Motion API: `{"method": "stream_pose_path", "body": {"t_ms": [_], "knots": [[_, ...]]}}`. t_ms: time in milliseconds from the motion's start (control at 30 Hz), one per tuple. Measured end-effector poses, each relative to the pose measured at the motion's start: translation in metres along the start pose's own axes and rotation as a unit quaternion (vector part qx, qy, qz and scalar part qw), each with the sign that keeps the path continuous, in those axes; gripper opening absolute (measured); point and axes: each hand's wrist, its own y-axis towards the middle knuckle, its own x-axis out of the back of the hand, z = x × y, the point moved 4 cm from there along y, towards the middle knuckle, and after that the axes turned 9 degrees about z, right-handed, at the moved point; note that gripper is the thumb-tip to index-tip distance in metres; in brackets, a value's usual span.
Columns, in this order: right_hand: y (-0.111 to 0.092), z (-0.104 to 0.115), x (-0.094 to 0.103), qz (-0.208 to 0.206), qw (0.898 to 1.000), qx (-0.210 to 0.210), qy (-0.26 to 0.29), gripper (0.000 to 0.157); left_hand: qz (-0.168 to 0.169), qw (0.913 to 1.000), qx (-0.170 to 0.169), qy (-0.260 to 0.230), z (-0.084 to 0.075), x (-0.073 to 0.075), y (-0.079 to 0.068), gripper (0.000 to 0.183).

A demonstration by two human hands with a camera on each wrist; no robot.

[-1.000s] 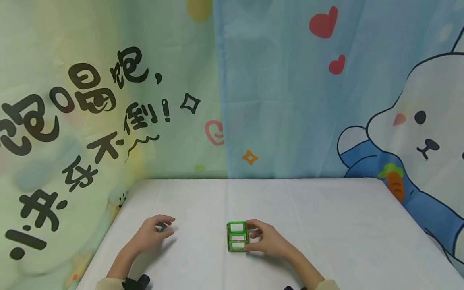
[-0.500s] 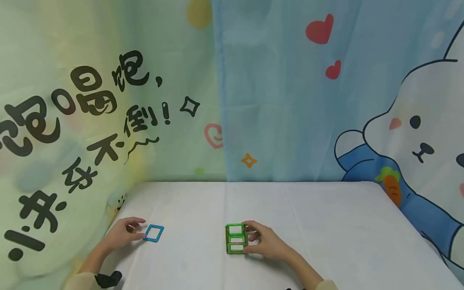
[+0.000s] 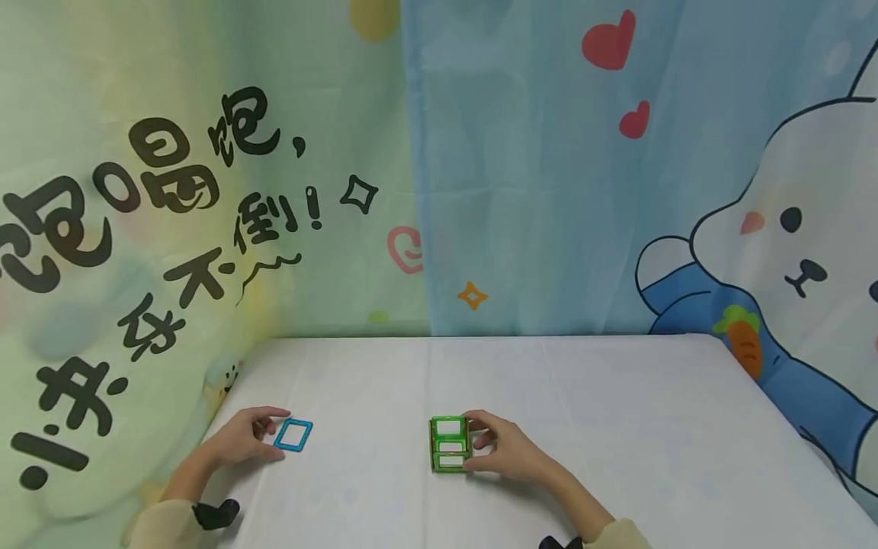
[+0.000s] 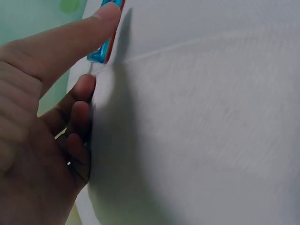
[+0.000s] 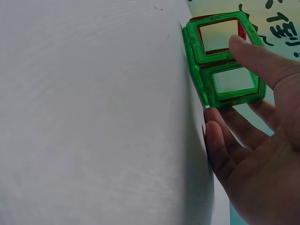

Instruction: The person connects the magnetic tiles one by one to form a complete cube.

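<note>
A blue square magnetic tile [image 3: 293, 435] lies on the left part of the white table, and a red edge shows along it in the left wrist view. My left hand [image 3: 243, 438] flanks this tile from its left, thumb at the near edge and forefinger at the far one. In the left wrist view the thumb [image 4: 101, 23] overlaps the tile. Right of it, a small block of green magnetic tiles [image 3: 449, 444] with red inner edges stands on the table. My right hand [image 3: 507, 451] grips its right side, the thumb [image 5: 243, 49] across one window.
White cloth covers the table [image 3: 583, 427]. Behind it hangs a blue curtain [image 3: 521, 229] with hearts and a rabbit, beside a green one [image 3: 343, 282] with black lettering.
My left hand has moved left from over the blue tile, then back slightly right to its edges. The green block and my right hand have stayed put; the head view has tilted slightly.
</note>
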Motion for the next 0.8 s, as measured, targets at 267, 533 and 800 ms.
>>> {"method": "stream_pose_path", "body": {"t_ms": [267, 533, 800], "knots": [[0.001, -0.005, -0.002, 0.001, 1.000, -0.001, 0.007, 0.070, 0.003, 0.9999, 0.010, 0.009, 0.000, -0.002, 0.003, 0.063], [0.000, -0.007, -0.001, -0.008, 1.000, 0.001, 0.003, 0.069, -0.001, 0.9997, 0.023, 0.009, -0.003, -0.003, 0.011, 0.056], [0.003, -0.005, -0.003, 0.002, 1.000, 0.001, 0.004, 0.069, -0.058, 0.9960, 0.059, 0.034, -0.007, -0.005, 0.011, 0.057]]}}
